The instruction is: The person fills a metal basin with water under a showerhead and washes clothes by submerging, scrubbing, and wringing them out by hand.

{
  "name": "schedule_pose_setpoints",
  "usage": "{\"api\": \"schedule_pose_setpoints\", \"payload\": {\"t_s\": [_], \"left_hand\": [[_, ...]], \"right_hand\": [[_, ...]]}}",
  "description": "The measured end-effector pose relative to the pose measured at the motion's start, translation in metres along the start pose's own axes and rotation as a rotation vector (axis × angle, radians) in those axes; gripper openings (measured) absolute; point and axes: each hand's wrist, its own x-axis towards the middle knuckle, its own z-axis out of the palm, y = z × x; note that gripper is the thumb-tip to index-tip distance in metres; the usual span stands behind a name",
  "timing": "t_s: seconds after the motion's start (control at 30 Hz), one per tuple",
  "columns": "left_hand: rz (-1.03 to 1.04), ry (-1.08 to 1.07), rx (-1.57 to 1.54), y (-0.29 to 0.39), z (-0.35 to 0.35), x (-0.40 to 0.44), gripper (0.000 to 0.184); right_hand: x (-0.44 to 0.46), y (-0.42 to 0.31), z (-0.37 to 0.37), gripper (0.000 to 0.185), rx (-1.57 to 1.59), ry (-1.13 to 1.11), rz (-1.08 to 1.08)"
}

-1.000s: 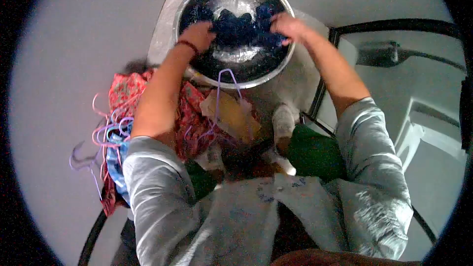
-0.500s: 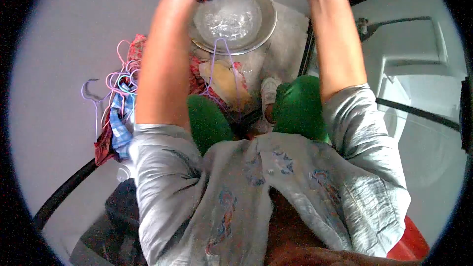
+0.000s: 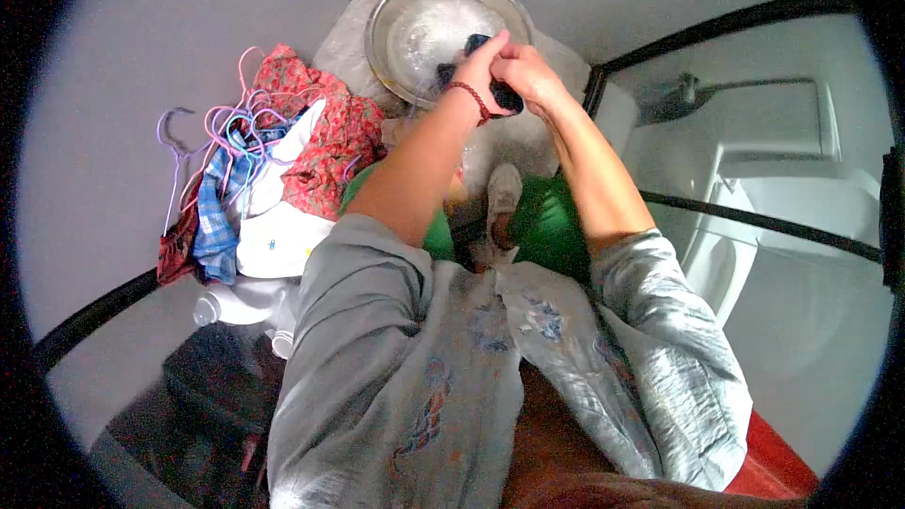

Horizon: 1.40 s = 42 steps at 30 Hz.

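Observation:
A bunched dark cloth (image 3: pixel 507 97) is gripped in my left hand (image 3: pixel 481 75), which wears a red cord bracelet at the wrist. My right hand (image 3: pixel 530 77) is pressed against the left one, fingers closed on the same cloth. Dark ends of it stick out above and below the fingers; its kind does not show. Both hands are over the near right side of a round metal basin (image 3: pixel 377 61), in which water looks stirred and bright.
Clothes on hangers lie to the left: a red patterned garment (image 3: pixel 325 141), a blue checked one (image 3: pixel 217 226) and a white one (image 3: pixel 273 243). White bottles (image 3: pixel 236 304) lie below them. Black-edged glass runs along the right, with a white toilet (image 3: pixel 721 269) behind it.
My hands have come down and together from high, spread positions, bringing the dark cloth lower and to the right. The view has shifted, showing more of the basin and clothes.

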Motion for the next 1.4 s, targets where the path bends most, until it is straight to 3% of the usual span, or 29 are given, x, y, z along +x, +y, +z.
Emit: {"api": "schedule_pose_setpoints", "payload": {"t_s": [0.03, 0.1, 0.13, 0.17, 0.23, 0.3, 0.37, 0.43, 0.47, 0.5, 0.6, 0.67, 0.77, 0.83, 0.9, 0.97, 1.0, 1.03, 1.23, 1.3, 1.33, 1.37, 1.4], "left_hand": [[0.038, 0.174, -0.054, -0.003, -0.008, 0.019, 0.067], [0.076, 0.327, -0.030, -0.006, -0.014, 0.036, 0.043], [0.190, 0.429, -0.075, -0.005, -0.003, 0.025, 0.029], [0.323, 0.335, -0.144, -0.017, -0.040, 0.081, 0.024], [0.621, 0.536, 0.108, -0.022, -0.036, 0.087, 0.032], [0.602, 0.541, 0.097, -0.008, 0.018, 0.018, 0.040], [0.763, 0.544, 0.398, -0.009, 0.022, 0.022, 0.050], [0.861, 0.443, 0.460, -0.007, 0.037, 0.007, 0.043], [0.917, 0.365, 0.499, -0.006, 0.046, -0.002, 0.043], [0.971, 0.285, 0.539, -0.007, 0.052, -0.008, 0.042], [1.127, 0.073, 0.822, -0.013, 0.059, -0.024, 0.044], [1.128, 0.009, 0.975, -0.013, 0.059, -0.034, 0.042], [1.172, -0.015, 1.100, -0.018, 0.052, -0.024, 0.040], [1.148, 0.107, 1.296, -0.018, 0.048, -0.016, 0.038], [1.078, 0.265, 1.228, -0.009, 0.044, -0.005, 0.036], [0.915, 0.443, 1.294, 0.003, 0.034, 0.005, 0.038], [0.884, 0.497, 1.285, 0.008, 0.031, 0.004, 0.037], [0.850, 0.553, 1.279, 0.012, 0.029, 0.002, 0.036], [0.666, 0.668, 1.249, 0.002, 0.028, 0.007, 0.037], [0.737, 0.557, 1.188, -0.009, 0.031, 0.014, 0.034], [0.892, 0.479, 1.151, -0.014, 0.037, 0.009, 0.032], [1.030, 0.390, 1.128, -0.020, 0.041, 0.009, 0.037], [1.047, 0.344, 1.216, -0.023, 0.049, -0.002, 0.041]], "right_hand": [[-0.001, -0.002, -0.002, 0.022, 0.037, 0.029, 0.015], [-0.013, -0.013, -0.003, 0.017, 0.267, 0.103, 0.108], [-0.011, -0.007, -0.006, 0.016, 0.371, 0.110, 0.119], [-0.009, -0.001, -0.012, 0.015, 0.473, 0.118, 0.130], [-0.013, 0.001, -0.022, 0.011, 0.670, 0.121, 0.289], [-0.002, 0.008, -0.029, 0.012, 0.759, 0.232, 0.474], [0.009, 0.017, -0.034, 0.026, 0.736, 0.335, 0.568], [0.015, 0.017, -0.037, 0.037, 0.923, 0.302, 0.611], [0.012, 0.014, -0.038, 0.045, 0.980, 0.166, 0.510], [0.030, 0.049, -0.047, 0.046, 0.995, 0.136, 0.277], [0.030, 0.054, -0.053, 0.043, 0.898, 0.110, 0.099], [0.034, 0.064, -0.055, 0.042, 0.820, 0.106, 0.027], [0.035, 0.069, -0.049, 0.043, 1.022, -0.213, -0.055], [0.037, 0.071, -0.048, 0.043, 1.145, -0.434, -0.118], [0.046, 0.081, -0.058, 0.039, 1.217, -0.490, -0.105], [0.032, 0.037, -0.049, 0.030, 1.232, 0.039, 0.068], [0.029, 0.022, -0.041, 0.029, 0.898, 0.211, 0.076], [0.026, 0.012, -0.038, 0.027, 0.728, 0.265, 0.144], [0.045, 0.040, -0.048, 0.026, 0.776, 0.189, 0.215], [0.048, 0.054, -0.057, 0.027, 0.986, 0.190, 0.169], [0.045, 0.060, -0.067, 0.029, 1.058, 0.081, 0.139], [0.054, 0.089, -0.087, 0.030, 1.075, -0.255, -0.015], [0.059, 0.099, -0.094, 0.030, 1.148, -0.384, -0.136]]}}
